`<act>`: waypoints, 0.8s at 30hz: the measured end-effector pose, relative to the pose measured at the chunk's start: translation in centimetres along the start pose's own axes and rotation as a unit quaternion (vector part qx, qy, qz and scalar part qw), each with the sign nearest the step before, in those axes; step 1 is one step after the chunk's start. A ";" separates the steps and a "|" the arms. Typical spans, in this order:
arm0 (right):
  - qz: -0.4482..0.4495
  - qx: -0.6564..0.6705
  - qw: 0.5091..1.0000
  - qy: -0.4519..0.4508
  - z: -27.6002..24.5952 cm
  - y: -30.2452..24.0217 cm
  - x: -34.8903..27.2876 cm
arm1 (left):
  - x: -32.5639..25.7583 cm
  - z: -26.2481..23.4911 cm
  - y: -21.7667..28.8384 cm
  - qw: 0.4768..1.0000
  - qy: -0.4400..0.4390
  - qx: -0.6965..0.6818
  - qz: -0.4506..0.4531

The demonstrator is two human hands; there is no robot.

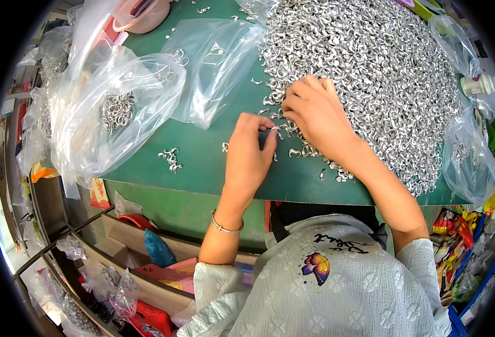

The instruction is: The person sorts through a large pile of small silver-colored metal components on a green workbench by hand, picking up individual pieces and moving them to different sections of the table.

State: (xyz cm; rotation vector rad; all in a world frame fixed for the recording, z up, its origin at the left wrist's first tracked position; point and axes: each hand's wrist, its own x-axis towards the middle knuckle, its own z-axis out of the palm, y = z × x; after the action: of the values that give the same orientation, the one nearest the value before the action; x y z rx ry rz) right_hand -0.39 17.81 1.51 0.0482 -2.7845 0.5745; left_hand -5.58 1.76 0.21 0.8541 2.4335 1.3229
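Note:
My left hand (248,151) is over the green table (202,160), thumb and forefinger pinched on a small curved silver metal piece (276,129). Just beyond it, my right hand (321,117) rests at the near left edge of a big pile of similar silver pieces (371,73). Its fingers are bent down among them, and the hand hides whatever its fingertips hold. A few loose pieces lie between and around my hands. A small cluster of silver pieces (171,159) sits apart to the left.
A clear plastic bag holding silver rings (117,111) lies at the left, beside a flat clear bag (208,67). A pink basket (142,16) stands at the far left. More clear bags (469,160) and a white bottle (479,85) line the right edge. Open drawers (112,241) are below the table.

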 end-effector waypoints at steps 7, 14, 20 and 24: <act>0.249 0.400 0.882 0.004 -2.3 -0.2 -1.2 | -0.7 -2.1 0.2 0.821 -0.067 -0.525 -0.212; 0.037 0.283 0.958 -0.016 -2.2 -1.8 -0.8 | -2.3 -0.6 0.3 0.606 -0.121 -0.725 -0.304; 0.025 -0.033 0.999 -0.015 1.4 -1.0 1.1 | -3.3 -0.8 -0.1 0.453 -0.107 -0.812 -0.353; 0.033 0.013 0.999 -0.010 1.0 -1.2 0.8 | -4.0 -0.9 0.2 0.380 -0.035 -0.852 -0.358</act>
State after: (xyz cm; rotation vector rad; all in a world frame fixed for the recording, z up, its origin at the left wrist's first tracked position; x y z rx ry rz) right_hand -1.26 16.33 1.35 -0.0317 -2.8062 0.6298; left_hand -2.74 -1.14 0.57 -0.6673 0.0744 2.0156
